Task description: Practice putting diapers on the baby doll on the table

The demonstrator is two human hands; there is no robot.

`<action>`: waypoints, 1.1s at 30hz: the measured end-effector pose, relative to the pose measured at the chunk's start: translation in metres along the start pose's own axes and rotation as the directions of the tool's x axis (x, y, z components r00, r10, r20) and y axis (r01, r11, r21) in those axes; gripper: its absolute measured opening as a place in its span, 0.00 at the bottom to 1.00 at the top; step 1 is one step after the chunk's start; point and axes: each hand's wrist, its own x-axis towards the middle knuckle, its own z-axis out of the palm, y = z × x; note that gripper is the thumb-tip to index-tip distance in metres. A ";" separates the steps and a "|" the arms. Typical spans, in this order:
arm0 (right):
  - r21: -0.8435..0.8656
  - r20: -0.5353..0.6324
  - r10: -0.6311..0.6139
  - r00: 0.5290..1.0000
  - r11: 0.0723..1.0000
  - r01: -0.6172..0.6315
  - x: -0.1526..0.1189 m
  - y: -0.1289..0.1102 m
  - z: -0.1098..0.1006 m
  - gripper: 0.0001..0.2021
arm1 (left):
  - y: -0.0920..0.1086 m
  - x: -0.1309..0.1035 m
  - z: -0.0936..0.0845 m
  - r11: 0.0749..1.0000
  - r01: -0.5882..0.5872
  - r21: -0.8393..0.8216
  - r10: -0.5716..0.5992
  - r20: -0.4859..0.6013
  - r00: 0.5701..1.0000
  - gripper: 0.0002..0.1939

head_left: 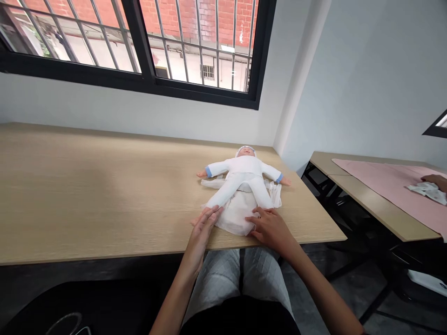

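A baby doll [243,166] in a white outfit with blue cuffs lies on its back, its head toward the wall. Under its hips and between its legs spreads a white diaper [237,215], with side pieces reaching out past the waist. My left hand [206,220] lies with fingers stretched along the doll's lower leg on the left, partly covering the foot. On the other side, my right hand [272,228] rests at the doll's other lower leg, fingers apart, their tips over the diaper's edge. The foot there is hidden behind my right hand.
The wooden table [104,195] meets the wall under a barred window [146,79]. Across a gap at the right stands a second table [380,200] with a pink cloth [391,179]; another person's hand [436,180] touches a white patterned cloth [428,191] there. A black chair [104,302] is at lower left.
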 end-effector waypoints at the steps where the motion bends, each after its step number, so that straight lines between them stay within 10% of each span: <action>1: -0.011 0.003 -0.001 1.000 1.000 0.001 0.001 -0.001 0.001 0.12 | 0.000 0.000 0.000 1.000 0.010 -0.015 -0.009 0.006 1.000 0.31; 11: 0.394 -0.214 0.341 0.915 0.888 -0.239 0.015 0.028 -0.013 0.09 | -0.014 0.001 0.000 0.998 0.028 -0.063 -0.023 0.074 0.997 0.28; 20: 0.760 -0.361 0.405 0.840 0.650 0.013 0.097 0.055 -0.033 0.07 | -0.003 -0.023 0.040 0.996 0.065 -0.067 -0.049 0.218 0.975 0.28; 24: 0.805 -0.357 0.386 0.851 0.590 0.070 0.127 0.053 -0.035 0.09 | 0.025 -0.025 0.056 0.983 -0.134 0.123 0.102 0.235 0.967 0.27; 28: 0.873 -0.307 0.378 0.874 0.477 0.101 0.137 0.061 -0.023 0.09 | 0.039 0.016 0.067 0.658 -0.488 0.573 0.475 0.187 0.860 0.19; 33: 0.895 -0.302 0.455 0.838 0.437 0.085 0.133 0.081 -0.005 0.10 | 0.021 0.057 0.079 0.471 -0.525 0.709 0.409 0.352 0.842 0.16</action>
